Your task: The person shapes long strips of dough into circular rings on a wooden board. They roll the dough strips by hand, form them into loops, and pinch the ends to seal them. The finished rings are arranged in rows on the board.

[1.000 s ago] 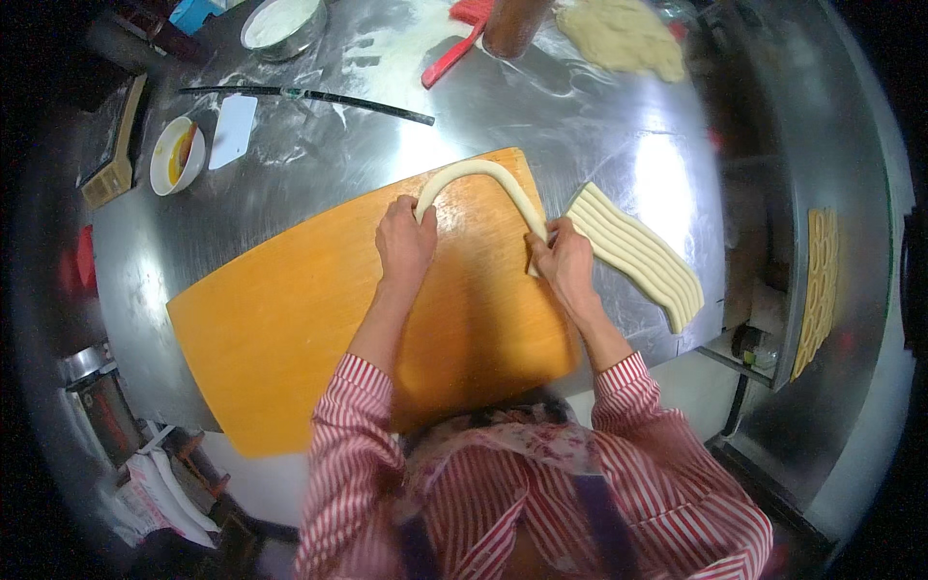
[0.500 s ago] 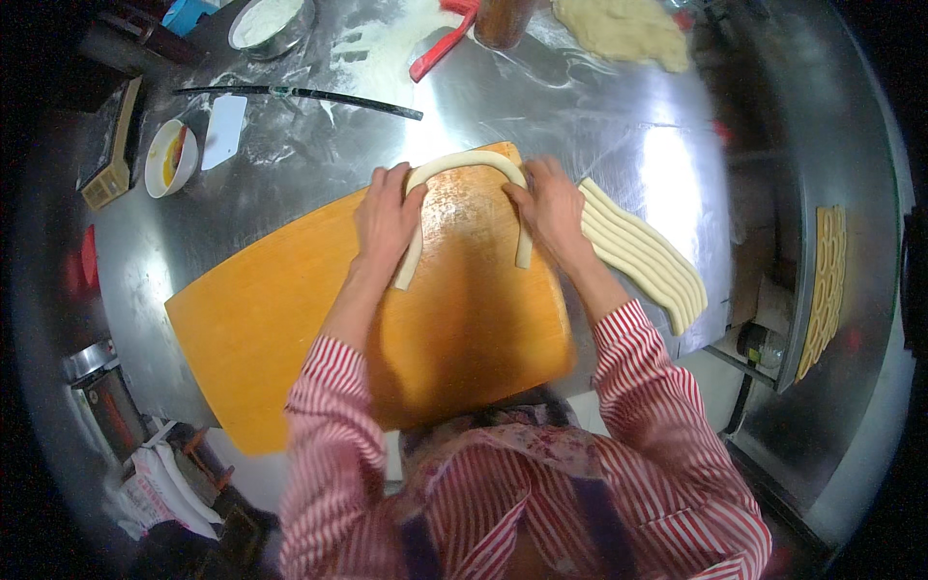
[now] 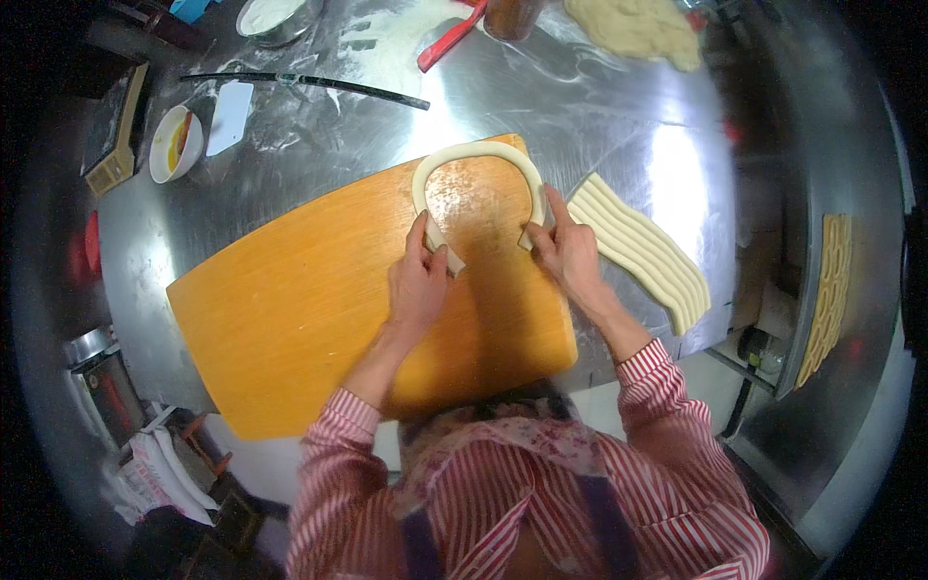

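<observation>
A pale dough rope [image 3: 476, 150] lies bent into a horseshoe at the far right of the wooden board [image 3: 290, 319], its two ends toward me and turned inward. My left hand [image 3: 419, 280] pinches the rope's left end between thumb and fingers. On the other side my right hand [image 3: 567, 249] grips the right leg near its tip, thumb on the inside and fingers along the outside. Just right of that hand, several dough strips [image 3: 643, 251] lie side by side on the steel table.
Shaped dough pieces [image 3: 829, 300] rest on a tray at the far right. Along the back are a bowl of flour [image 3: 275, 19], a red-handled tool [image 3: 451, 41] and a dough slab [image 3: 638, 29]. A black strip [image 3: 309, 84], white card [image 3: 230, 116] and white bowl [image 3: 177, 145] sit at left.
Both hands have slid toward me along the rope's legs. The ends, nearly straight before, now curve inward, and the left end sits closer to the right one.
</observation>
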Tool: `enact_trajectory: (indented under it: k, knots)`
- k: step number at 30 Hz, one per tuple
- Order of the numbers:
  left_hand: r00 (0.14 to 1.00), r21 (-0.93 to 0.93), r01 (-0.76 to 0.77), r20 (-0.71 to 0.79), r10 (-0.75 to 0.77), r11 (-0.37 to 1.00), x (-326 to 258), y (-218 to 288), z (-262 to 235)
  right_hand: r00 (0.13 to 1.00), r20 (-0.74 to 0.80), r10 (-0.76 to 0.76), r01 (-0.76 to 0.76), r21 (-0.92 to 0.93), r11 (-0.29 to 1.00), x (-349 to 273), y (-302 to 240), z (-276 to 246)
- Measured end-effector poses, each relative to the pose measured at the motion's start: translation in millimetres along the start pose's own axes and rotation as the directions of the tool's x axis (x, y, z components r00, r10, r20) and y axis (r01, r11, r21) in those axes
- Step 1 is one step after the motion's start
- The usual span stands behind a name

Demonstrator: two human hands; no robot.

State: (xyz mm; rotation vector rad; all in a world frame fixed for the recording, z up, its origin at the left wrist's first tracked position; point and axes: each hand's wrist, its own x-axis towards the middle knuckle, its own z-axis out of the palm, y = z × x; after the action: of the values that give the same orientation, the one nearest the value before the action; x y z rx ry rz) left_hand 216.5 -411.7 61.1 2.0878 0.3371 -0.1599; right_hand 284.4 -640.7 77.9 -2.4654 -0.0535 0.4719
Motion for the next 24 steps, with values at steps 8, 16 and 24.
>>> enact_trajectory:
  k: [8,16,24]
  knots:
    - [0.569,0.208,-0.81,0.506,0.648,0.549,37,-32,-23,0.736,0.203,-0.645,0.677,-0.217,0.704,13,15,-12]
    - [0.662,0.046,-0.708,0.391,0.64,0.705,59,-22,13,0.85,0.141,-0.508,0.523,-0.113,0.845,4,-1,2]
    - [0.864,-0.338,-0.155,0.41,0.293,0.928,70,-7,2,0.999,0.004,-0.042,0.037,0.413,0.91,-7,-30,45]
